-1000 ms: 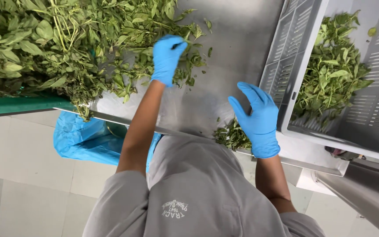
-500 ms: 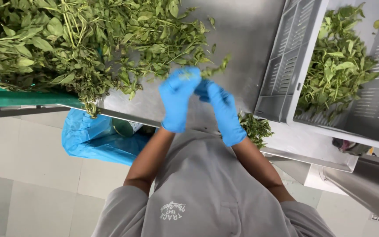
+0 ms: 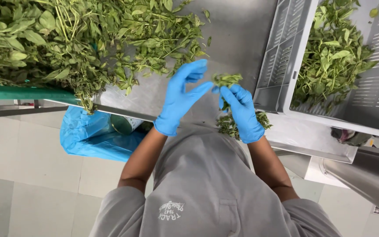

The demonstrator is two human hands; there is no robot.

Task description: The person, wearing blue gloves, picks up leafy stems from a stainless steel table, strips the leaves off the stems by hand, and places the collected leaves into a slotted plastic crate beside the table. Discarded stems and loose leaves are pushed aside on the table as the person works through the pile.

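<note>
Blue-gloved fingers (image 3: 224, 93) of the right hand (image 3: 241, 112) pinch a small sprig of green leaves (image 3: 227, 79) above the steel worktop (image 3: 237, 35), while the left hand (image 3: 181, 96) hovers just beside it, fingers loosely spread and holding nothing, one fingertip reaching toward the sprig. A little heap of picked leaves (image 3: 233, 125) lies beneath the right wrist at the worktop's near edge. A large pile of leafy stems (image 3: 66, 39) covers the worktop's left side; a grey slotted crate (image 3: 281, 57) with more greens stands to the right, and a blue bag (image 3: 93, 136) hangs below.
</note>
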